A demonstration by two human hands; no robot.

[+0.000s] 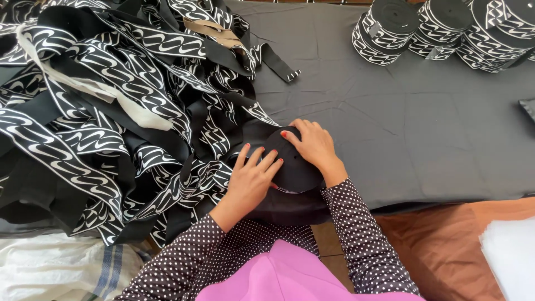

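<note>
Lying at the near edge of the dark cloth-covered counter (390, 139), a flat black roll of woven band (292, 167) is pressed between both hands. The left hand (251, 181) is laid flat on the roll's top face, fingers spread; the right hand (315, 146) is cupped round its far rim, fingers curled against the edge. Neither hand is closed into a full grip. The band is judged soft, light and limp, liable to spring loose if released; the rim and flat face seem the best holds. The loose patterned band heap (111, 111) is trailed in from the left. Finished rolls (440, 28) are stacked well apart.
</note>
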